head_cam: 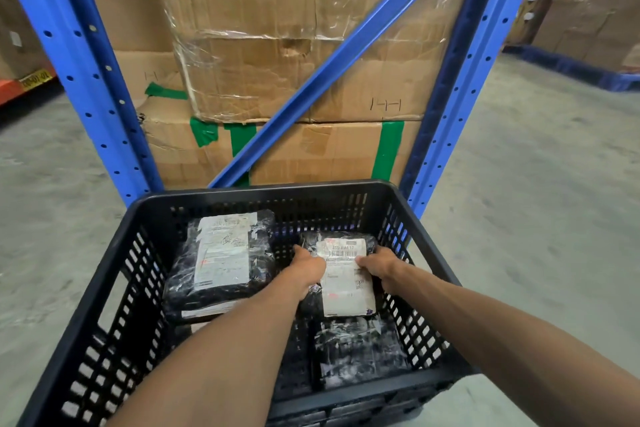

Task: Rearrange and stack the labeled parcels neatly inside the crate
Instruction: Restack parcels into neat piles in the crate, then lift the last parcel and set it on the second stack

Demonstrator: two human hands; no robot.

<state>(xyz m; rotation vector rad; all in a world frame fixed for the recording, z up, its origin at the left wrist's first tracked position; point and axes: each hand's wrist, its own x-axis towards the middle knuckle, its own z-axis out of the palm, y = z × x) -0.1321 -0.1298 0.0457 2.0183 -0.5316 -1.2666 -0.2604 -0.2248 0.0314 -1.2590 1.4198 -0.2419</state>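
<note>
A black perforated plastic crate [114, 267] stands on the floor below me. A black-wrapped parcel with a white label [344, 288] lies on the right side inside it. My left hand [308, 269] grips its left edge and my right hand [379, 267] grips its right edge. A larger black parcel with a long white label [221, 253] lies on the left side of the crate, on top of another parcel whose edge shows beneath. A third black parcel [360, 350], with no label showing, sits in the near right corner under the held one.
Blue steel racking uprights [93, 87] and a diagonal brace [332, 69] rise just behind the crate, with taped cardboard cartons [277, 45] stacked inside. Grey concrete floor [536, 218] spreads left and right. A blue pallet [588, 73] with cartons sits far right.
</note>
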